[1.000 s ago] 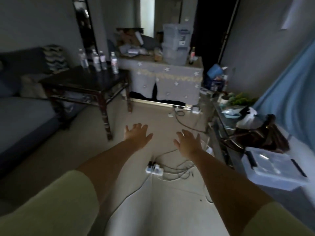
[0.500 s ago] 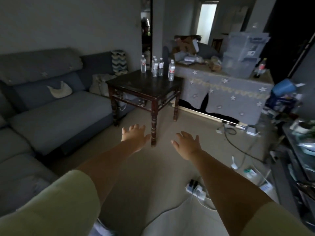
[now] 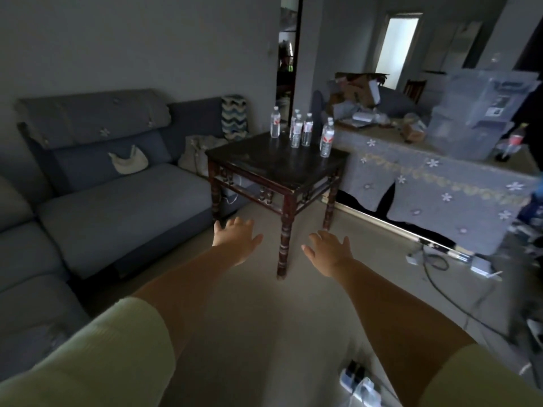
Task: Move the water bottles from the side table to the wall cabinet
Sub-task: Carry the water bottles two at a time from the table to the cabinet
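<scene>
Bench: dark carved wooden side table [image 3: 264,168], beside the grey-blue fabric sofa [image 3: 123,207].
Task things: clear plastic water bottles with white caps [image 3: 302,132], all upright, grouped along the bench's far edge and far right corner.
Left grip: left hand [image 3: 235,240], fingers spread apart, holding nothing, well short of the bench.
Right grip: right hand [image 3: 330,252], likewise spread and empty.
Reading: both arms are stretched forward, probably ready to take a bottle each.
Wall cabinet: not identifiable here.
</scene>
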`<state>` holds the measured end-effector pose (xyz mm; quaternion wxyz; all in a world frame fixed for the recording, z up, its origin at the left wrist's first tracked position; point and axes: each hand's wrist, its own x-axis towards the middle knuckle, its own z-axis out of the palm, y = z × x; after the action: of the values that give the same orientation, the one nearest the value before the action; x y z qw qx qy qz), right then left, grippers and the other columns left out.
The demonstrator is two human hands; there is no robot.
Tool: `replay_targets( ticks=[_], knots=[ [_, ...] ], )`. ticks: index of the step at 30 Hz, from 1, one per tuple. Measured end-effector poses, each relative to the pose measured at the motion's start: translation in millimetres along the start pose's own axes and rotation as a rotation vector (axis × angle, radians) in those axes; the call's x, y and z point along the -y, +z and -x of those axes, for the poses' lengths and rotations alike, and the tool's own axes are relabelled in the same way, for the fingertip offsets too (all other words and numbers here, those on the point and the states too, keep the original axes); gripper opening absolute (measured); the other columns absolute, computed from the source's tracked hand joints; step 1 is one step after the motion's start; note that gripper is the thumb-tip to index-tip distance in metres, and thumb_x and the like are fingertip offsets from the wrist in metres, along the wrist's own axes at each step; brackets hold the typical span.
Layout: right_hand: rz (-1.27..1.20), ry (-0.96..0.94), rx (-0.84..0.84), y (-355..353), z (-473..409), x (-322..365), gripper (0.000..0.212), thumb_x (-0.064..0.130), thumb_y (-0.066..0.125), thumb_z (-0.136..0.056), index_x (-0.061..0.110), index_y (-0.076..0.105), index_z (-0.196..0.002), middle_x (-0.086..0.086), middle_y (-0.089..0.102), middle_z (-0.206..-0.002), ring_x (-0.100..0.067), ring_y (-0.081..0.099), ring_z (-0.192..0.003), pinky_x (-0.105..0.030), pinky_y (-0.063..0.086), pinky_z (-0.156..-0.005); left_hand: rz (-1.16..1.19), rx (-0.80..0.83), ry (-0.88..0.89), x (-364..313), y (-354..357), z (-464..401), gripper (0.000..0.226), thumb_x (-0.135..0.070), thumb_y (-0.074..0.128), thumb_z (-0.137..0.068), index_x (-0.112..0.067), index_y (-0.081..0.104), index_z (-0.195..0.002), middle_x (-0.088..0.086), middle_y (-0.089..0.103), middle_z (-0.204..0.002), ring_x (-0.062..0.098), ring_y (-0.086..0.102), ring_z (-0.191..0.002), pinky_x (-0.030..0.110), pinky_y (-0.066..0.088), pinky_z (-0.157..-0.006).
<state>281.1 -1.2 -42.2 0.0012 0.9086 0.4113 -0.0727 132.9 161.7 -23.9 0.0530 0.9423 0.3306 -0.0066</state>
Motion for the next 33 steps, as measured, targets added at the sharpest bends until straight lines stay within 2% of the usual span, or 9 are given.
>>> replay_targets(
  ticks=[5,9,13,21,24,29,33],
  knots=[
    [0.013,-0.013,-0.030,-14,-72,-22,0.048,0.047,0.028,-0.101,0.020,0.042,-0.137,-0.007,0.043,-0.141,-0.026,0.040,-0.133,-0.057,0.020,-0.112,0.089,0.000,-0.065,-9,-4,-66,0.051,-0.047,0.034,-0.098,-0.020,0.036,-0.141,0.009,0.037,-0.146,0.029,0.031,-0.137,0.056,0.014,-0.116],
    [0.039,-0.014,0.016,-8,-113,-26,0.047,0.048,0.028,-0.101,0.021,0.041,-0.138,-0.006,0.044,-0.140,-0.025,0.041,-0.133,-0.062,0.015,-0.114,-0.011,0.029,0.008,-16,4,-97,0.052,-0.050,0.033,-0.099,-0.018,0.037,-0.140,0.008,0.038,-0.145,0.028,0.033,-0.137,0.055,0.015,-0.116],
    [0.041,-0.037,0.052,-9,-154,-20,0.047,0.049,0.028,-0.101,0.023,0.041,-0.138,-0.006,0.043,-0.141,-0.026,0.039,-0.134,-0.060,0.018,-0.114,0.025,0.032,-0.009,-3,1,-139,0.053,-0.049,0.033,-0.099,-0.018,0.035,-0.142,0.008,0.037,-0.146,0.028,0.031,-0.139,0.055,0.014,-0.116],
    [0.049,0.014,-0.023,-25,-288,25,0.047,0.048,0.031,-0.101,0.021,0.045,-0.137,-0.007,0.048,-0.140,-0.026,0.043,-0.132,-0.047,0.029,-0.109,0.054,0.015,0.015,80,-2,-271,0.051,-0.045,0.033,-0.100,-0.022,0.033,-0.145,0.007,0.034,-0.149,0.027,0.029,-0.140,0.057,0.013,-0.116],
    [0.004,0.062,-0.021,-30,-339,54,0.046,0.049,0.032,-0.100,0.022,0.047,-0.134,-0.006,0.049,-0.138,-0.026,0.043,-0.132,-0.050,0.030,-0.111,0.029,0.027,0.059,119,-14,-321,0.051,-0.047,0.030,-0.100,-0.021,0.035,-0.144,0.007,0.036,-0.148,0.028,0.033,-0.137,0.057,0.016,-0.115],
    [-0.129,0.005,-0.007,-43,-415,117,0.042,0.047,0.032,-0.100,0.024,0.047,-0.133,-0.002,0.046,-0.138,-0.024,0.041,-0.134,-0.061,0.017,-0.115,0.030,-0.010,0.037,187,-36,-404,0.051,-0.052,0.033,-0.098,-0.024,0.039,-0.140,0.007,0.041,-0.145,0.029,0.038,-0.135,0.055,0.022,-0.112],
    [-0.095,-0.070,0.011,-47,-453,146,0.045,0.044,0.029,-0.102,0.022,0.042,-0.139,-0.003,0.039,-0.148,-0.024,0.034,-0.140,-0.058,0.010,-0.118,0.064,0.035,0.021,214,-29,-441,0.045,-0.048,0.035,-0.098,-0.023,0.045,-0.134,0.008,0.047,-0.138,0.028,0.042,-0.130,0.053,0.026,-0.110]
  ],
)
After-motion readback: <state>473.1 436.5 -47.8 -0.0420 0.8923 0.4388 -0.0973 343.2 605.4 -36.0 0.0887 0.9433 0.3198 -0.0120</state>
